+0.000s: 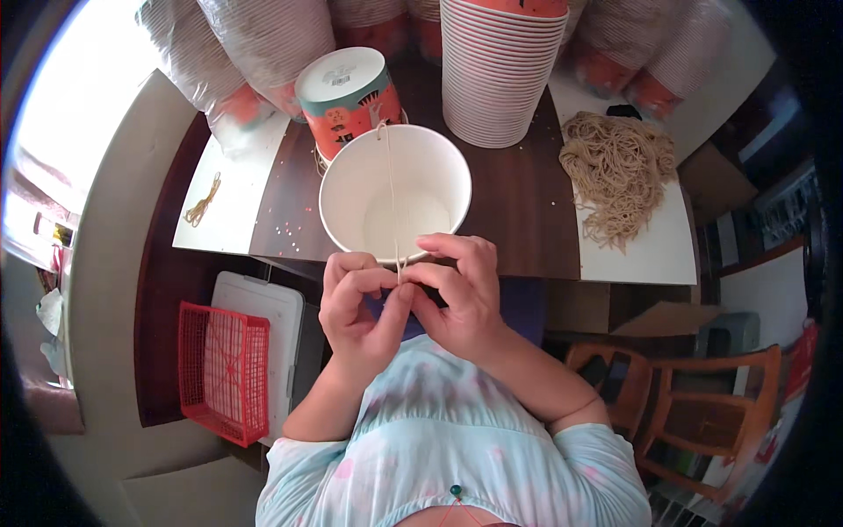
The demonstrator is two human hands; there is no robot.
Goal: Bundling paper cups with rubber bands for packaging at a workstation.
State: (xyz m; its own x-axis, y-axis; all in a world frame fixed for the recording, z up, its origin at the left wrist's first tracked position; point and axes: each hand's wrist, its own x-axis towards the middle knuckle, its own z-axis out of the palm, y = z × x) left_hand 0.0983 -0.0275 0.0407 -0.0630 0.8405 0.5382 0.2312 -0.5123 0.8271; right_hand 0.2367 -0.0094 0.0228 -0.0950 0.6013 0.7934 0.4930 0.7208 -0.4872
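A white-lined paper bucket (pixel 395 189) stands tilted toward me at the table's near edge, its open mouth facing me. A thin beige cord (pixel 392 202) runs from the far rim across the mouth to the near rim. At that near rim my left hand (pixel 358 303) pinches the cord between thumb and forefinger. Close against it, my right hand (pixel 458 290) also pinches the cord, its thumb tip touching the left one. The knot or loop between the fingertips is too small to make out.
Behind the bucket sits an upturned orange and green bucket (pixel 345 101), beside a tall stack of paper buckets (pixel 499 79). A heap of beige cords (pixel 619 171) lies on the right, a small cord bundle (pixel 204 200) on the left. Below are a red basket (pixel 224 373) and a wooden chair (pixel 711 413).
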